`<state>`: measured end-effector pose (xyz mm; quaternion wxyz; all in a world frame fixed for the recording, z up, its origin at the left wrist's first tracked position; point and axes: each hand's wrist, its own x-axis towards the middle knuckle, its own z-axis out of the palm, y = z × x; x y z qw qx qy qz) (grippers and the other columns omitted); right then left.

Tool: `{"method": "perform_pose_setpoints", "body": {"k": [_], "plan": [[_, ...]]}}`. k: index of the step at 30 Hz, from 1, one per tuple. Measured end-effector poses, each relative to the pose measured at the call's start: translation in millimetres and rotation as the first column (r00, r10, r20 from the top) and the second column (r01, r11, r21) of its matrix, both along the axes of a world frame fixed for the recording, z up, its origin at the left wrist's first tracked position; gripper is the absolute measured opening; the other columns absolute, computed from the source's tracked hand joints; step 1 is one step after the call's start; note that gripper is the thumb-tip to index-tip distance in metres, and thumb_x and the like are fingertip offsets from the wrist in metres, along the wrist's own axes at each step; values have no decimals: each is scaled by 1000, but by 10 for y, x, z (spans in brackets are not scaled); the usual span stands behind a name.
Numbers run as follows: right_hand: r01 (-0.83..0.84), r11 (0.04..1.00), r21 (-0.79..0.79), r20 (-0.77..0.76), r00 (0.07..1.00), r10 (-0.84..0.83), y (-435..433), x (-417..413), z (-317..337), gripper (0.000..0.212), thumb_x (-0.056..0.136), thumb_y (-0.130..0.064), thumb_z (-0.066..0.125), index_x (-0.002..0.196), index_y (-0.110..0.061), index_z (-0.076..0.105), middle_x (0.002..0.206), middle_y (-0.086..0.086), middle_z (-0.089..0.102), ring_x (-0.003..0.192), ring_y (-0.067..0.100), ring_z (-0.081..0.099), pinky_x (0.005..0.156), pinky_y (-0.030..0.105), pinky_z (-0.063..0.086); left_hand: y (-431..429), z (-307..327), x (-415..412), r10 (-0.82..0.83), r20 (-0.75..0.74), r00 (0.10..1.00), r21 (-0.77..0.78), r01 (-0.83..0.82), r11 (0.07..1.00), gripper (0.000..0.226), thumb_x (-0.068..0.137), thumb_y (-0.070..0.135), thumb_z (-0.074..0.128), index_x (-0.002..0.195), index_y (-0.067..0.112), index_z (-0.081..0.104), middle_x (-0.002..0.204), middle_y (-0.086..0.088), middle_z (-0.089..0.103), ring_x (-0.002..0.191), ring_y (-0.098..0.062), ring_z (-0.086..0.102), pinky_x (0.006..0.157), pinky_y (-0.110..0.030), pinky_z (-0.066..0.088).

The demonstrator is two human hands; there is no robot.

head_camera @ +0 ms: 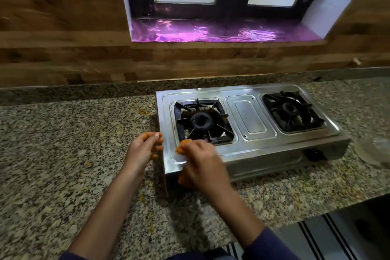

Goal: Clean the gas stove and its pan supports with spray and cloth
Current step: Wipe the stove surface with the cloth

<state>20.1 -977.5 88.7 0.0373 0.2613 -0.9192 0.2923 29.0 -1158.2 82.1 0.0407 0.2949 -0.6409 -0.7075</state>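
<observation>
Granite desk [63,133] ran under a wood-look wall w/ a window above, and your 2-burner steel stove [251,124] sat on it toward the right, angled a bit. Both black pan supports were seated over their burners: left pan support [202,120] near you, right pan support [292,112] further off. No spray or cloth in view, so cleaning proper hadn't begun, by the look of it.

Your left hand [143,150] hovered just off the stove's left edge, fingers [157,136] loosely curled, gripping nothing I could see. Your right hand [200,164] was over the front-left corner of the top, fingers bent inward; blur hid whether they pinched anything, can't tell. Both hands bracketed that corner, prob. to steady or shift the stove, or to lift the near support off first.

A clear glass dish [373,150] sat on the desk at the right, beside the stove.
</observation>
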Motion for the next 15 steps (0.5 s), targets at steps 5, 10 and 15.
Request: {"method": "perform_pose_setpoints", "body": {"k": [5, 10, 15], "plan": [[-102, 959, 264, -24, 993, 112, -243, -33, -180, 38, 79, -24, 64, 117, -24, 63, 117, 9, 57, 99, 33, 50, 70, 40, 48, 12, -7, -55, -1, -30, 1000, -89, -2, 996, 18, 95, 23, 58, 105, 12, 67, 103, -7, 70, 96, -22, 65, 69, -31, 48], [80, 960, 267, -52, 996, -69, 387, -249, -211, 33, 77, -24, 65, 110, -30, 66, 117, 1, 57, 100, 29, 53, 73, 37, 51, 82, -42, -102, -60, -84, 995, -235, 39, 971, 14, 94, 22, 60, 102, 15, 70, 100, -5, 71, 96, -21, 64, 79, -33, 48], [424, 874, 238, -48, 904, -426, 1397, -605, -213, 39, 78, -9, 58, 112, -24, 70, 112, 8, 59, 102, 33, 52, 83, 39, 51, 339, 17, -215, -163, -133, 978, -357, 106, 928, 9, 95, 17, 59, 97, 18, 68, 93, 2, 69, 89, -13, 64, 71, -21, 47]]}}
